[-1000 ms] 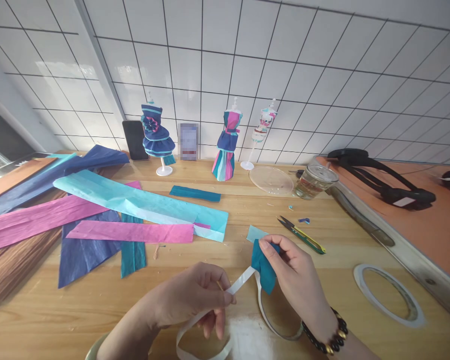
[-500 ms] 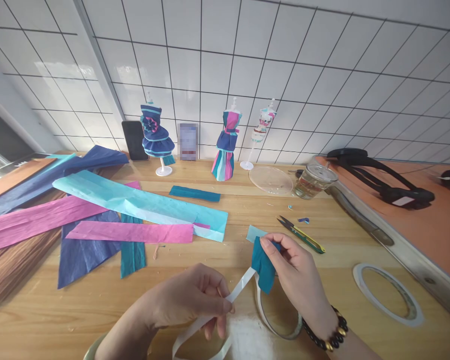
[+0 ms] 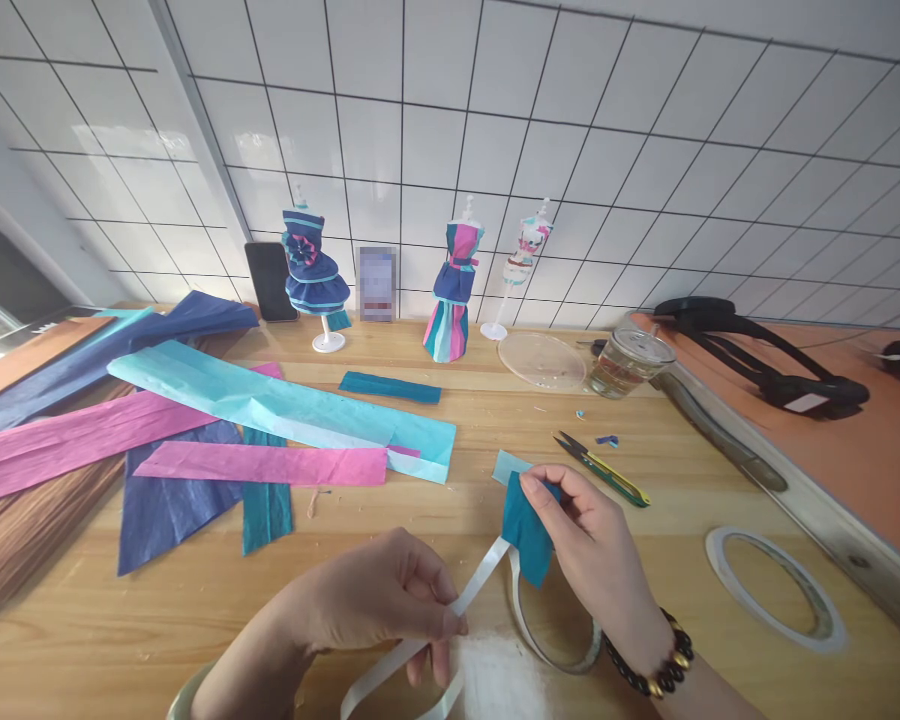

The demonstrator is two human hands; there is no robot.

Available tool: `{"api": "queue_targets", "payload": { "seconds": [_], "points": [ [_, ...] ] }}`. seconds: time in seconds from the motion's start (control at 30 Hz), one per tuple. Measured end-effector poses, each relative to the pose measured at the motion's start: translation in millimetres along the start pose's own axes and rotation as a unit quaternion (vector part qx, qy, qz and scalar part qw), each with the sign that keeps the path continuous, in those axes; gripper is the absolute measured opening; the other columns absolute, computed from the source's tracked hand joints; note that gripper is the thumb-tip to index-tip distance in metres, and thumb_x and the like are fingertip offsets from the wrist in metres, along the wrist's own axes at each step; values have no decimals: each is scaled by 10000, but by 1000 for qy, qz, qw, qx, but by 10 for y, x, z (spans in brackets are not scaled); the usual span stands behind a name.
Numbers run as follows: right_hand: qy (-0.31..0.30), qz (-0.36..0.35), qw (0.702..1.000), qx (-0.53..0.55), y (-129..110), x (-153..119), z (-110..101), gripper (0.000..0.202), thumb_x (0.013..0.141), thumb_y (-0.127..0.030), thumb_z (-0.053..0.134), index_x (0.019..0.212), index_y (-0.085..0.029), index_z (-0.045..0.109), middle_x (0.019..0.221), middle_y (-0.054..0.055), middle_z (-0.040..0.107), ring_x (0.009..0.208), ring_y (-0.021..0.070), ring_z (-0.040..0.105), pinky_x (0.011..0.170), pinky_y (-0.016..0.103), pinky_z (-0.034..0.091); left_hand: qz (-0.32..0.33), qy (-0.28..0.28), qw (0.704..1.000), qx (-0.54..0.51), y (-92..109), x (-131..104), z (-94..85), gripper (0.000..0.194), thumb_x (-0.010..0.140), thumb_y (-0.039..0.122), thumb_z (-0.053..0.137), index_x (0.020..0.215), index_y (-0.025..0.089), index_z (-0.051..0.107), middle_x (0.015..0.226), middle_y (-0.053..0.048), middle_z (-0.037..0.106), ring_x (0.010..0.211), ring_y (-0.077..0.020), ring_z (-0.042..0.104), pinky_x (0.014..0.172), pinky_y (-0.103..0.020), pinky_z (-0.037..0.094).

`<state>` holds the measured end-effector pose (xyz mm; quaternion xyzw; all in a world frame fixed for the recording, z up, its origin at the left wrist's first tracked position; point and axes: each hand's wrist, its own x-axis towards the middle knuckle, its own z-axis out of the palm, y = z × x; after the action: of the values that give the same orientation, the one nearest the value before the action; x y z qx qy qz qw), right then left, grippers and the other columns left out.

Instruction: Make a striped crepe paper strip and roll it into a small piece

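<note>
My right hand pinches a small teal crepe paper piece between thumb and fingers. From the lower left edge of that piece a narrow white tape strip runs down to my left hand, whose thumb and fingers are closed on it. The strip loops on below my left hand toward the bottom edge. A tape roll lies on the table under my right hand, partly hidden by the hand and the paper. Just behind the teal piece is a light blue paper scrap.
Thread snips and a second tape roll lie at the right. Pink and blue crepe strips cover the left side. Along the tiled wall stand three small dress forms, phones, a clear disc and a glass jar.
Almost nothing differs. My left hand has shifted very slightly along with the white tape strip; the right hand keeps its pinch on the teal paper.
</note>
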<state>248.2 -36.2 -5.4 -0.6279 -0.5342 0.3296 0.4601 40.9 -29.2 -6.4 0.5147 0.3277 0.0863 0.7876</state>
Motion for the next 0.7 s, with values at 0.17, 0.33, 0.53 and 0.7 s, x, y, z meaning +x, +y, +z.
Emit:
{"api": "queue_targets", "payload": {
  "seconds": [0.17, 0.33, 0.53, 0.7],
  "points": [
    [-2, -7, 1000, -3, -16, -8, -4, 221, 801, -424, 532, 791, -208, 578, 660, -22, 568, 553, 110, 504, 508, 189, 439, 11, -15, 999, -28, 5, -3, -32, 81, 725, 185, 590, 782, 144, 630, 524, 11, 660, 387, -81, 545, 426, -167, 394],
    [0, -7, 1000, 1, -12, -11, -3, 225, 808, -426, 524, 783, -209, 575, 664, -19, 575, 571, 114, 512, 521, 192, 444, -1, -29, 999, -27, -23, 7, -39, 143, 711, 190, 608, 845, 147, 638, 528, 12, 666, 404, -100, 568, 426, -178, 411],
    [-7, 0, 1000, -10, 29, 28, -7, 230, 803, -427, 523, 782, -204, 575, 693, -3, 589, 606, 133, 526, 549, 215, 451, -7, -21, 1000, -5, -19, -1, -46, 149, 703, 214, 618, 837, 152, 642, 535, 11, 673, 403, -100, 573, 406, -168, 402],
    [-12, 4, 1000, -17, 89, 70, -5, 265, 800, -453, 517, 785, -195, 574, 685, 10, 586, 604, 149, 524, 542, 239, 440, -17, -21, 1000, 8, 11, -2, -51, 146, 690, 249, 630, 802, 155, 635, 514, 21, 662, 382, -97, 558, 391, -167, 393]
  ]
}}
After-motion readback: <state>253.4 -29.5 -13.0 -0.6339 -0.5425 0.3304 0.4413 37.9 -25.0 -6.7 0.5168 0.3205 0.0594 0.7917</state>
